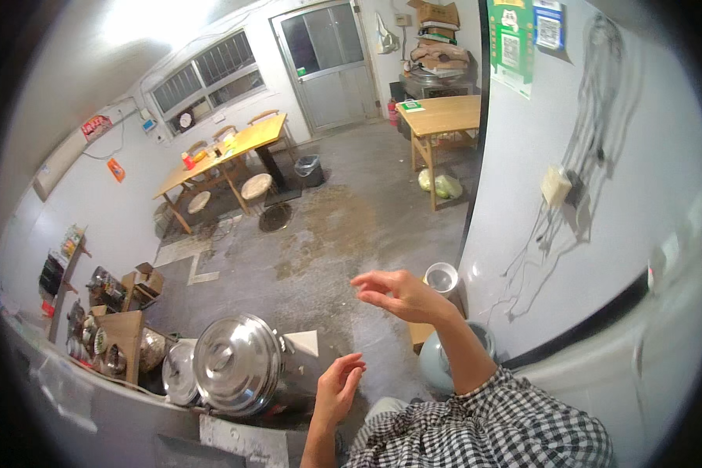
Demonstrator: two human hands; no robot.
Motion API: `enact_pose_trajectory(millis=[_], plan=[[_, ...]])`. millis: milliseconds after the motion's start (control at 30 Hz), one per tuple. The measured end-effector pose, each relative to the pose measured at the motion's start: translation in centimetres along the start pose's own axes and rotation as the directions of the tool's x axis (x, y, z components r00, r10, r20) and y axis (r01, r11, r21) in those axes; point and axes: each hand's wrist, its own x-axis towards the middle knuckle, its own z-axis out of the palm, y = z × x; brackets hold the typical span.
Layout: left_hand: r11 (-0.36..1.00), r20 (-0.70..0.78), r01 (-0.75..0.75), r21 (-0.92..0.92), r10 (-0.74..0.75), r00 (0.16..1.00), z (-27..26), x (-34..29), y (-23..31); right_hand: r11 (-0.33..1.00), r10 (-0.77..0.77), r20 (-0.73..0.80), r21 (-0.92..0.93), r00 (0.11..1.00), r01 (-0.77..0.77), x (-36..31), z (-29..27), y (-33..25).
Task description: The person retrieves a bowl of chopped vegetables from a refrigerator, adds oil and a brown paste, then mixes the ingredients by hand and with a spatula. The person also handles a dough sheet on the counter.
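Two hands free, nothing gripped. Left hand [337, 388] open, fingers loosely curled, just right of the steel pot [246, 373] and not touching it. Right hand [398, 295] open, raised, palm down, above the floor [343, 234], near a small steel cup [442, 277] by the wall [600, 195].

Pot: low in the view, beside a smaller lidded pot [181, 373]. Large, round, polished steel, domed lid [232, 360] with a central knob. Tilted appearance likely from lens bend.

Handling, judged:
- Heavy if filled; contents not visible.
- Rigid, not fragile, dents possible.
- Smooth surface, likely slippery when wet or greasy.
- Possibly hot; not determinable.

Hold points:
- Lid: central knob.
- Body: side handles, if fitted; none clearly visible here. Otherwise both hands, opposite sides, under the rim.

Benches [234, 152] well apart, across the floor.
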Motion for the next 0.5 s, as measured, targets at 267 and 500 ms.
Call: enact_pose_trajectory(millis=[267,500], plan=[[0.976,0.538,-0.026,0.218,-0.098,0.837,0.1,25.8,-2.5,0.935,0.351,-0.275,0.047,0.895,-0.351,5.1,-12.5,12.1],[0.858,0.657,-0.216,0.465,-0.171,0.734,-4.1,50.2,-2.7,0.778,0.611,-0.509,0.244,0.607,-0.579,12.7,-17.8,26.6]])
